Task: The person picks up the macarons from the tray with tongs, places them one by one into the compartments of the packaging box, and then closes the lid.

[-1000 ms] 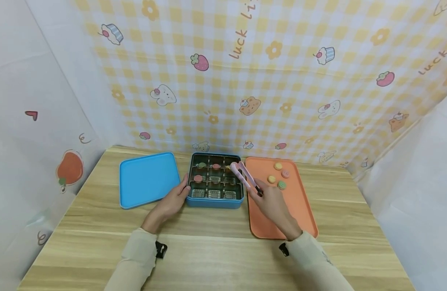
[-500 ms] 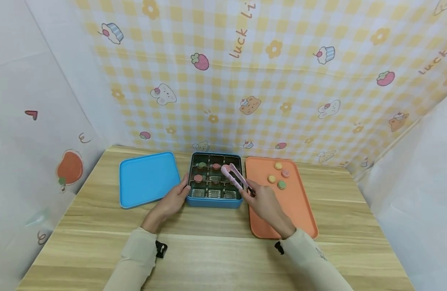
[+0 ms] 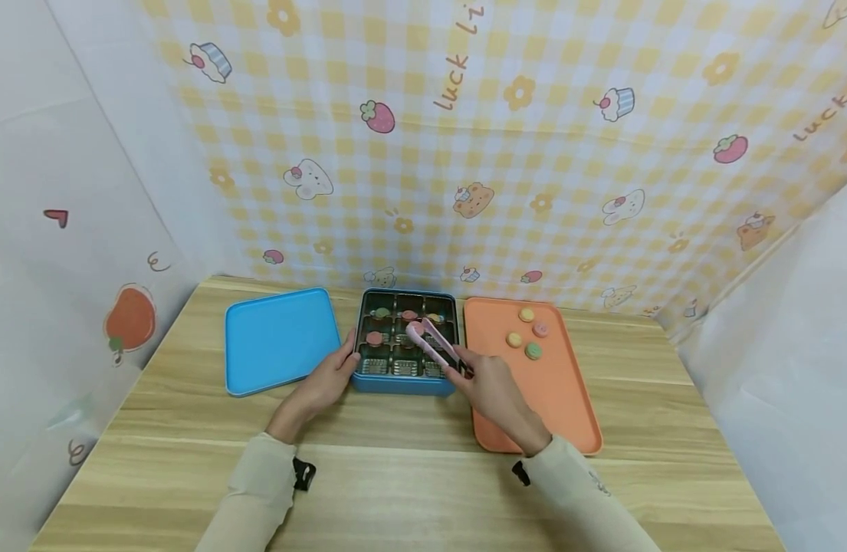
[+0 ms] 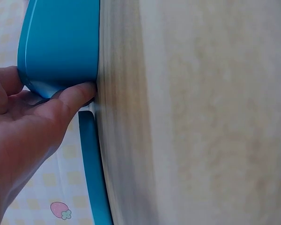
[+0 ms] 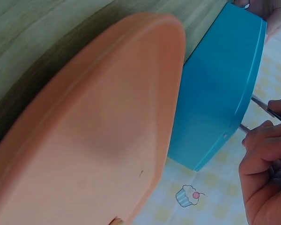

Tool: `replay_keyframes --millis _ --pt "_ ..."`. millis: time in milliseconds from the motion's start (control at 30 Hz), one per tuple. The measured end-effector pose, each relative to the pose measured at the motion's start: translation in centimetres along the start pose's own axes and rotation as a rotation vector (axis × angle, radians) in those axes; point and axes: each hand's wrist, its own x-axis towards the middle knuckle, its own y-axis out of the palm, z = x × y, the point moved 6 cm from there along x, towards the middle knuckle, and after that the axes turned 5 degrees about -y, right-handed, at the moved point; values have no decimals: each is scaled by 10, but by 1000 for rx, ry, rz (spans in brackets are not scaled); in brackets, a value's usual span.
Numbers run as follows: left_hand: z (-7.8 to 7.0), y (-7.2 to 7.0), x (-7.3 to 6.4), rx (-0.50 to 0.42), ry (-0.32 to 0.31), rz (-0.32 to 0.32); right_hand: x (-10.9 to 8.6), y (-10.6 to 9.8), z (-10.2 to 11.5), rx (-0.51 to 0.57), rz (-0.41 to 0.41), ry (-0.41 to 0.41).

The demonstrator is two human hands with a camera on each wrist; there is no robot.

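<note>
A blue box (image 3: pixel 405 386) with a dark compartment insert stands mid-table. Green (image 3: pixel 382 313), pink (image 3: pixel 409 315) and yellow (image 3: pixel 434 318) macarons lie in its back row, and a pink macaron (image 3: pixel 374 339) in the middle-left compartment. My right hand (image 3: pixel 490 389) grips pink tongs (image 3: pixel 433 345), which hold another pink macaron (image 3: pixel 416 328) over the centre compartment. My left hand (image 3: pixel 328 378) rests against the box's left side; in the left wrist view its fingers touch the blue wall (image 4: pixel 61 42) near rim and base.
To the right lies an orange tray (image 3: pixel 540 399) carrying several macarons (image 3: pixel 533 350) toward its back. A blue lid (image 3: pixel 281 341) lies left of the box. Behind the wooden table (image 3: pixel 395 475) hangs a checked cloth (image 3: pixel 423 153).
My right hand has moved left and toward me with the tongs and pink macaron, from over the back-right compartment to the centre one. My left hand stays at the box.
</note>
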Motion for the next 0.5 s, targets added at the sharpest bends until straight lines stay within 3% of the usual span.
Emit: replay_keyframes --millis 500 --pt "1 -1 0 13 -13 -13 1 6 1 -6 14 -3"
